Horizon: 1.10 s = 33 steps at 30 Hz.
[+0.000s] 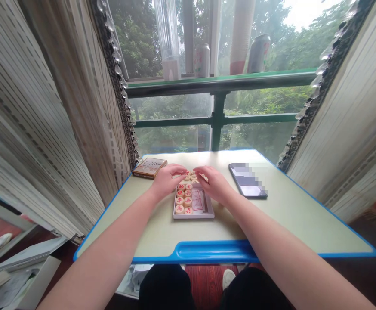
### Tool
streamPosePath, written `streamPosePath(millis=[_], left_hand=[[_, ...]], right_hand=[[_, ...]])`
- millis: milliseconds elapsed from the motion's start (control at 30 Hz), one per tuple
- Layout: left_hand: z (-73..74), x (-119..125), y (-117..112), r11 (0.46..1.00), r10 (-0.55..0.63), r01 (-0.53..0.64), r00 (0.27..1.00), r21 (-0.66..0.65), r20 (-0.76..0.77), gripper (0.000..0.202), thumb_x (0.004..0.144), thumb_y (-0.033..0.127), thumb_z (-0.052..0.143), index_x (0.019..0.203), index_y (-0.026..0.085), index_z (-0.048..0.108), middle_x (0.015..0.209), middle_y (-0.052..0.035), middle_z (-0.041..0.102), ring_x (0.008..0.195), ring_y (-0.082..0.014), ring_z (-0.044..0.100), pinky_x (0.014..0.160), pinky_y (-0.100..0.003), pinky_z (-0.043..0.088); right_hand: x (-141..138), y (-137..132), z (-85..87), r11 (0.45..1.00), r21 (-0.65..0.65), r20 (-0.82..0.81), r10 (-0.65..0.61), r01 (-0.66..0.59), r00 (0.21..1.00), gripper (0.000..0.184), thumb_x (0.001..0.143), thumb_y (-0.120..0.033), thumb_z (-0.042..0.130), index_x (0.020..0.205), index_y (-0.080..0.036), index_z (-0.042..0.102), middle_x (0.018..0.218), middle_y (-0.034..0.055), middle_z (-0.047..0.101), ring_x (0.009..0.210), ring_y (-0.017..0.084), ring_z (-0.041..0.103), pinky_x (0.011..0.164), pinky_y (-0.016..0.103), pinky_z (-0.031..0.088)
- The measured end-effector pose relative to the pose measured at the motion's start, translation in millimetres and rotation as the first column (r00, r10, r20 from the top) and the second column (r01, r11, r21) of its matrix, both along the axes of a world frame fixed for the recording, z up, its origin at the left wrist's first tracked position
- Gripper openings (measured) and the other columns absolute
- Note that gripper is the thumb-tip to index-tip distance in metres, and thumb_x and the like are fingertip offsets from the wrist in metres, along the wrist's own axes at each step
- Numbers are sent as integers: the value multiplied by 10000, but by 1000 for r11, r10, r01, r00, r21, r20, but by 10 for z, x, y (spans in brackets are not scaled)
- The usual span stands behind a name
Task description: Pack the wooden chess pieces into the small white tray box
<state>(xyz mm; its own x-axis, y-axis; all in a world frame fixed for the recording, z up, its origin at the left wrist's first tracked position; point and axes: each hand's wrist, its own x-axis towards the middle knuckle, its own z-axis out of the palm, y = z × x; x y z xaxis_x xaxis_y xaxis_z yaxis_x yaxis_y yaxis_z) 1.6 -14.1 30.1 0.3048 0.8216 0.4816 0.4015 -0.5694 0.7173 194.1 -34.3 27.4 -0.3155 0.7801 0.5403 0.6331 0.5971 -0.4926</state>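
An open white box (210, 215) stands on the table with round xiangqi pieces (188, 201) in its left part, marked in red characters. Its right part shows a printed sheet (198, 199) with red lines. At the box's far end my left hand (168, 180) curves in from the left, its thumb and fingertips at a piece with a red character (187, 173). Opposite it my right hand (213, 184) is bent with its fingertips on several xiangqi pieces (193, 176) clustered there. The fingers partly hide those pieces.
The decorated box lid (149, 167) lies at the table's back left. A phone (248, 181) rests on the right. The table (291, 224) has a raised blue edge. Beyond it are a green railing (218, 120), drink cans (259, 54) and curtains (343, 99) on both sides.
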Motion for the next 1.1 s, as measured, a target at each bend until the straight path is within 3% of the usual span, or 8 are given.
streamPosePath(millis=[167, 533, 700, 867, 1100], left_hand=[[-23, 33, -11, 983, -24, 49, 990, -176, 140, 379, 691, 287, 705, 1030, 142, 621, 1001, -99, 666, 892, -198, 650, 839, -377, 534], [-2, 31, -39, 999, -24, 24, 1000, 34, -7, 297, 726, 365, 691, 947, 171, 655, 911, -52, 594, 808, -158, 620, 764, -311, 533], [32, 36, -62, 999, 41, -41, 999, -6, 4, 368, 686, 359, 720, 973, 164, 597, 838, -28, 605, 715, -133, 594, 682, -281, 520], [15, 67, -89, 1000, 25, -25, 1000, -17, -18, 316, 694, 402, 705, 860, 166, 574, 839, -29, 613, 675, -124, 589, 641, -274, 510], [4, 105, -121, 1000, -11, 11, 1000, -25, -18, 320, 689, 408, 706, 853, 165, 580, 825, -21, 595, 656, -119, 580, 613, -264, 498]], right_hand=[[-35, -46, 24, 999, -46, 5, 17, -17, 1000, 188, 852, -186, 539, 1017, -191, 629, 998, 80, 687, 922, 185, 617, 831, 345, 480], [-105, -114, 76, 983, -105, -318, 111, -152, 941, 186, 845, -197, 528, 989, -198, 646, 962, 56, 703, 862, 154, 659, 757, 295, 530], [-113, -104, 76, 986, -107, -314, 88, -127, 946, 190, 819, -156, 535, 965, -195, 651, 975, 55, 693, 867, 154, 657, 747, 287, 533], [-107, -96, 77, 989, -116, -307, 54, -93, 950, 202, 807, -130, 531, 951, -190, 658, 941, 53, 696, 841, 149, 651, 744, 285, 528], [-113, -115, 106, 985, -161, -300, 12, -63, 954, 154, 822, -212, 551, 891, -179, 685, 901, 61, 707, 824, 160, 651, 758, 296, 519]])
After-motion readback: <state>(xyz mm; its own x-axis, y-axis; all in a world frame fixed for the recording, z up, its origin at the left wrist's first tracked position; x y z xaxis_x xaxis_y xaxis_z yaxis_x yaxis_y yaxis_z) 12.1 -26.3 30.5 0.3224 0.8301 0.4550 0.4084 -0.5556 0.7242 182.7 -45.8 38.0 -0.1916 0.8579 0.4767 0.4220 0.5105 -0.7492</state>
